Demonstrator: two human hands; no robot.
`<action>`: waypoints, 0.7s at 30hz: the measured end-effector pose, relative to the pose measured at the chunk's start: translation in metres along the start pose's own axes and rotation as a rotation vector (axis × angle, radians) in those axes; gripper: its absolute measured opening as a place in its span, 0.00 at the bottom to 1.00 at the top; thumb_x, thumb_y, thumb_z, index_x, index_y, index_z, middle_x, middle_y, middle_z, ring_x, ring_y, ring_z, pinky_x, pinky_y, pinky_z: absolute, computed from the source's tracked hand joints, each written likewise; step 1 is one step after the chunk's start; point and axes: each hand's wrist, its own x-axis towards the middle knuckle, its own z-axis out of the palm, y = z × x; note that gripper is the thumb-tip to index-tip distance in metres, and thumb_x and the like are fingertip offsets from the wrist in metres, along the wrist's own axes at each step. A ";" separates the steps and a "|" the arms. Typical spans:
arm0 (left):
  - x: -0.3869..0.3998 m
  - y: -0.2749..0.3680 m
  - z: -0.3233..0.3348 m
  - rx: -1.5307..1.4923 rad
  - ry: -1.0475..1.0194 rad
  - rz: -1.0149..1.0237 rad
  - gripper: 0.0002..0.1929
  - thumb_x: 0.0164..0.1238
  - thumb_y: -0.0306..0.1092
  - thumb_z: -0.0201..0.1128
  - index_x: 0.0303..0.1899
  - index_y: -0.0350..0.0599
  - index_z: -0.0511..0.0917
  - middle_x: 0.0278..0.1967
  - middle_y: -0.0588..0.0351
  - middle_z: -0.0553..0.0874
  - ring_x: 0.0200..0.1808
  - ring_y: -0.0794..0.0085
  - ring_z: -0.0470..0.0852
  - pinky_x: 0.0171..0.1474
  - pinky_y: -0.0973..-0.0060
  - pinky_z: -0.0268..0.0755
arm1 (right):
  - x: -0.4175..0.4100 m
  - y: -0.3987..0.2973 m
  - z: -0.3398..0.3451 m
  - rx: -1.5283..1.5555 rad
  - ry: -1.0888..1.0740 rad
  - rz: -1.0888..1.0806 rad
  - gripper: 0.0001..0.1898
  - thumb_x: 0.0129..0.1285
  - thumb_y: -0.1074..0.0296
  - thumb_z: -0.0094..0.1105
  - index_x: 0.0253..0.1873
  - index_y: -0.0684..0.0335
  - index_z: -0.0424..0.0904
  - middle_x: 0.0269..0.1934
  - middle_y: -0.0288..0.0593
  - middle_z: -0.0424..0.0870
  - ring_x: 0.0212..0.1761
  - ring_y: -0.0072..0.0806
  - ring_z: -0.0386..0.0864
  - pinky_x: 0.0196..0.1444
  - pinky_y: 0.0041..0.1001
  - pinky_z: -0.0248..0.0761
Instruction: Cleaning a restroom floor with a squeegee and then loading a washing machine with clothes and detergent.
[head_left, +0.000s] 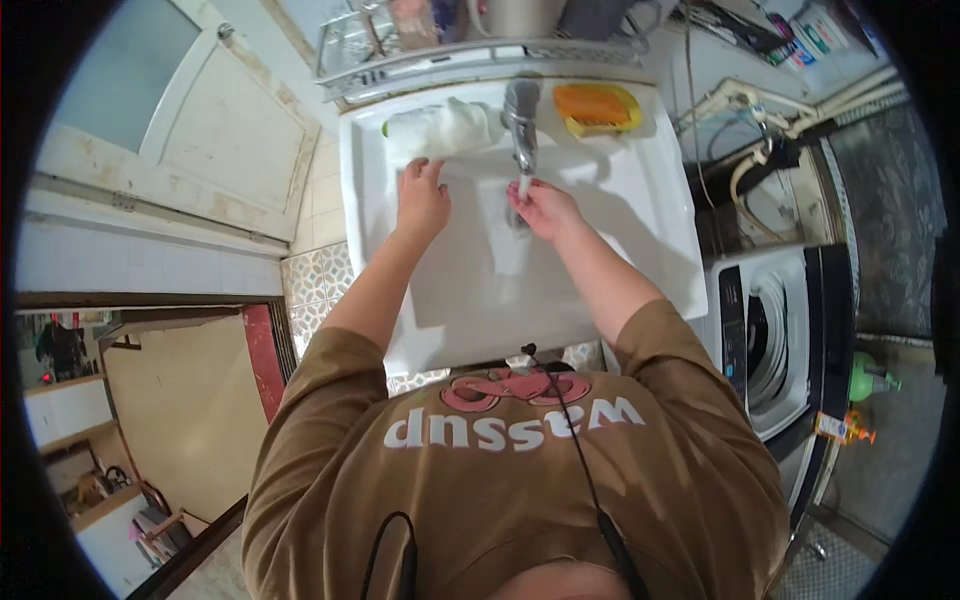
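Water runs from a chrome faucet (523, 120) at the back middle of a white sink (480, 300). Under the stream is my right hand (545, 210), its fingers slightly curled, with the water meeting them; I see nothing held in it. My left hand (423, 196) hovers over the left side of the basin, fingers apart, just in front of a white cloth-like bundle (450, 129) on the back ledge. Whether its fingertips touch the bundle is hard to tell. An orange bar of soap (592, 103) rests in a yellow dish (630, 120) to the right of the faucet.
Behind the sink, a rack (480, 56) holds cups and other items. A top-loading washing machine (772, 337) with its lid up stands at the right, near pipes and a hose (742, 187). At the left is a white door (232, 135). A dark cord (574, 435) hangs over my chest.
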 end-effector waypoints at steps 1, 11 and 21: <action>0.010 0.000 -0.003 0.067 0.073 0.053 0.21 0.56 0.26 0.58 0.53 0.48 0.73 0.49 0.46 0.76 0.51 0.57 0.73 0.53 0.66 0.68 | 0.024 0.012 -0.006 0.033 0.003 -0.030 0.09 0.63 0.79 0.44 0.47 0.70 0.71 0.34 0.43 0.78 0.35 0.28 0.77 0.39 0.25 0.74; 0.039 -0.012 0.004 0.230 -0.025 0.057 0.15 0.49 0.22 0.59 0.42 0.45 0.77 0.41 0.46 0.74 0.45 0.54 0.75 0.51 0.64 0.69 | 0.010 0.026 -0.035 -0.132 0.095 0.268 0.06 0.61 0.72 0.50 0.41 0.66 0.72 0.32 0.41 0.76 0.30 0.27 0.75 0.29 0.24 0.73; -0.051 0.052 0.013 -0.657 -0.155 0.098 0.10 0.49 0.20 0.58 0.35 0.39 0.77 0.44 0.45 0.75 0.43 0.54 0.77 0.44 0.69 0.74 | -0.058 0.013 0.029 -0.060 -0.026 0.143 0.15 0.63 0.73 0.48 0.54 0.63 0.64 0.42 0.46 0.74 0.38 0.36 0.77 0.40 0.32 0.77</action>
